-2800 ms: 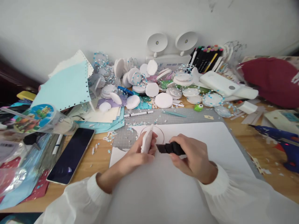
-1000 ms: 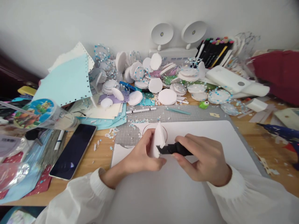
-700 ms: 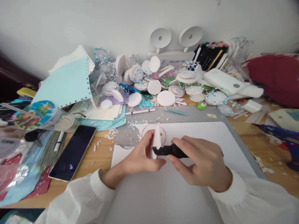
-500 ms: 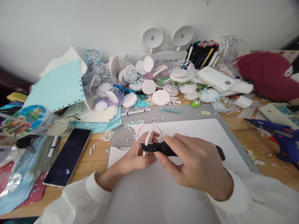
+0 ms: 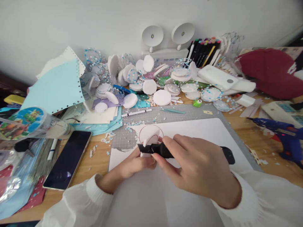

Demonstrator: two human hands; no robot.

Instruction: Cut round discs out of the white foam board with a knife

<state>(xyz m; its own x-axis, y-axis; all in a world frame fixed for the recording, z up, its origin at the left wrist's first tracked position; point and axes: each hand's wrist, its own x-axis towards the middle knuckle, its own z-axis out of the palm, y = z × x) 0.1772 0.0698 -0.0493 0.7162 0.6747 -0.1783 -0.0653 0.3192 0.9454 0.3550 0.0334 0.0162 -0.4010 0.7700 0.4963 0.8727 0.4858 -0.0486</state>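
My right hand (image 5: 199, 164) is closed round a black cutter (image 5: 165, 150), its dark blade end pointing left. That blade lies against a small white disc piece (image 5: 149, 138), which my left hand (image 5: 136, 164) pinches from below and behind. The fingers of my left hand are partly hidden by the cutter. Both hands are above a large white sheet (image 5: 201, 129) with a torn left edge, where a drawn circle shows behind the white piece. Beneath the sheet is a grey cutting mat (image 5: 123, 138).
White discs (image 5: 162, 97) and beaded rings crowd the back. A phone (image 5: 68, 159) and a clear cup (image 5: 30, 121) are at left; a blue glue gun (image 5: 284, 132) and a maroon cap (image 5: 270, 72) are at right. A teal tool (image 5: 174, 111) lies on the mat.
The white piece has turned so that more of its flat face shows. The cutter and my left fingers have shifted slightly left, and the whole view has moved a little.
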